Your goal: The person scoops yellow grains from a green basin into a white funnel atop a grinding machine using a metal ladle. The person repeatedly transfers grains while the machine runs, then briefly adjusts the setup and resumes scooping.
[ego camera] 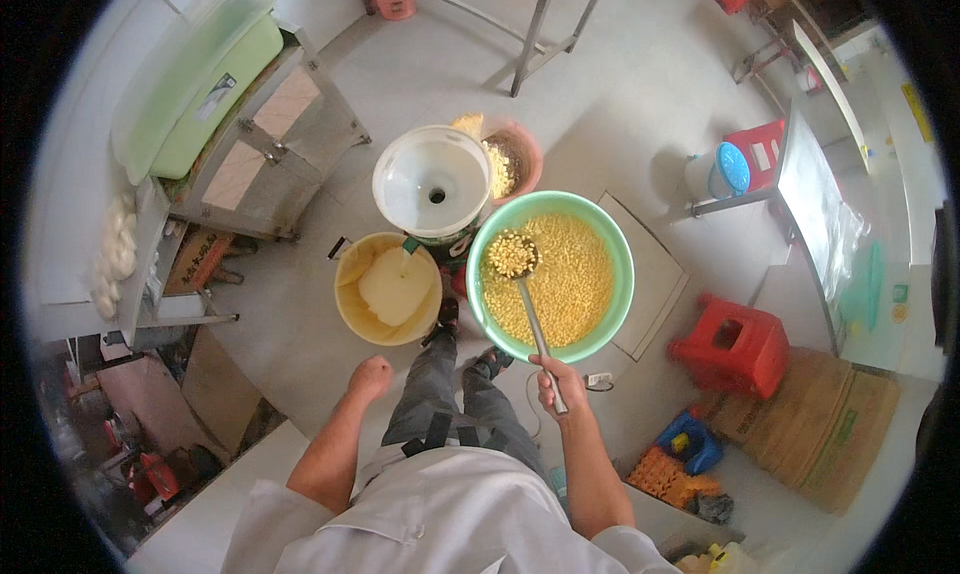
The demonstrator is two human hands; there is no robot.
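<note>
My right hand (559, 386) grips the metal handle of a ladle (532, 304), whose bowl is heaped with yellow soybeans. The ladle's bowl is over the left part of a green plastic basin (624, 274) that holds many soaked soybeans (577, 274). My left hand (370, 377) hangs with its fingers curled, and nothing shows in it. A white funnel-shaped hopper (420, 176) with a dark central hole stands left of the basin. Below the hopper, a yellowish bucket (346, 311) holds pale creamy liquid (390, 285). A pink bucket (531, 161) with yellowish material is behind the hopper.
A metal cabinet (247, 169) bearing a green tub (217, 93) stands at the left. At the right are a red plastic stool (739, 345), flattened cardboard (810, 424) and a metal table (806, 169). A power strip (598, 379) lies on the floor near my right hand.
</note>
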